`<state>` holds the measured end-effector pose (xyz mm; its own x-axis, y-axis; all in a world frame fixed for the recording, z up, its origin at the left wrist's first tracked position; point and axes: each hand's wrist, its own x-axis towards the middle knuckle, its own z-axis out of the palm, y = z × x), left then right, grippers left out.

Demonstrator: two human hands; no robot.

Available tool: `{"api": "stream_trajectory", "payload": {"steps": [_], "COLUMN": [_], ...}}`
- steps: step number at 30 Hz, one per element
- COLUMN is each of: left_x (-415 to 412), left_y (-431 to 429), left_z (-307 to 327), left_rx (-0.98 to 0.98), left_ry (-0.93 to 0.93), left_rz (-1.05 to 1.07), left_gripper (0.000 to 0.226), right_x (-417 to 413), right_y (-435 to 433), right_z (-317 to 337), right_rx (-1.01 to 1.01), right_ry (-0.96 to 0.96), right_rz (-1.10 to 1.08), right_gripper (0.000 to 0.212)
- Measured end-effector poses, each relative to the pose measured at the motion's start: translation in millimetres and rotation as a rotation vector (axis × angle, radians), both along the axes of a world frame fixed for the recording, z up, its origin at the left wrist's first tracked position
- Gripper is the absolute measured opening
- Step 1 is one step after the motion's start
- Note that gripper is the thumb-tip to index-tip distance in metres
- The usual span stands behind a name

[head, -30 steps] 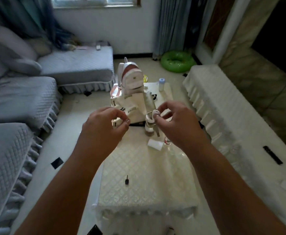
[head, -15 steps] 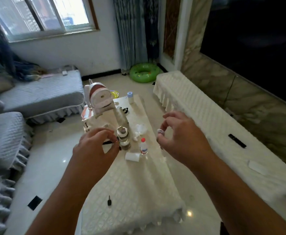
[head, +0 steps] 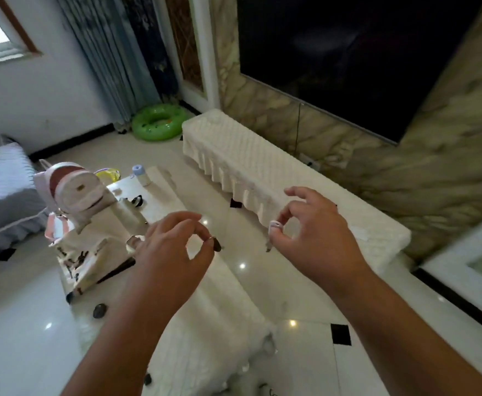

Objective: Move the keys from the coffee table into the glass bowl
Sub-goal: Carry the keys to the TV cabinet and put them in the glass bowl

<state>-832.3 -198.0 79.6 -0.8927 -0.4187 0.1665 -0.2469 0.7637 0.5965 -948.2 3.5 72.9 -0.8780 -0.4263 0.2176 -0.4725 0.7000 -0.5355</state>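
Both hands pinch small objects above the cloth-covered coffee table point(head: 211, 318), the left hand point(head: 174, 252) nipping a dark key-like piece point(head: 215, 243) between thumb and forefinger.

The right hand point(head: 316, 238) clamps a pale tag point(head: 274, 225) with a small key point(head: 268, 248) dangling below, over the floor between table and draped bench point(head: 262, 172). Another dark object point(head: 99, 310) lies on the table's left edge. The frame is blurred; no glass bowl can be made out.
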Motion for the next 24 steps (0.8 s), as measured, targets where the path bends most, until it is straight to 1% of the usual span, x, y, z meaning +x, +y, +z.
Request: {"api": "stream_trajectory", "payload": {"steps": [4, 10, 13, 18, 24], "left_x": [-21, -40, -45, -51, -65], "left_y": [-5, -12, -15, -11, -3], "left_z": [-6, -17, -23, -28, -28], "left_rx": [0.034, -0.053, -0.044, -0.05, -0.058], "left_ry": [-0.009, -0.027, -0.029, -0.031, -0.022], "left_rz": [-0.089, -0.245, -0.307, -0.363, -0.397], "left_gripper": [0.002, 0.005, 0.005, 0.002, 0.005], "right_x": [6, 24, 34, 44, 32], "right_y": [8, 10, 9, 12, 17], "right_z": [-1, -7, -13, -15, -15], "right_rx": [0.006, 0.001, -0.004, 0.005, -0.009], "right_ry": [-0.027, -0.01, -0.001, -0.008, 0.012], "right_rz": [-0.115, -0.259, -0.315, -0.36, -0.379], "right_gripper": [0.011, 0.011, 0.01, 0.011, 0.01]}}
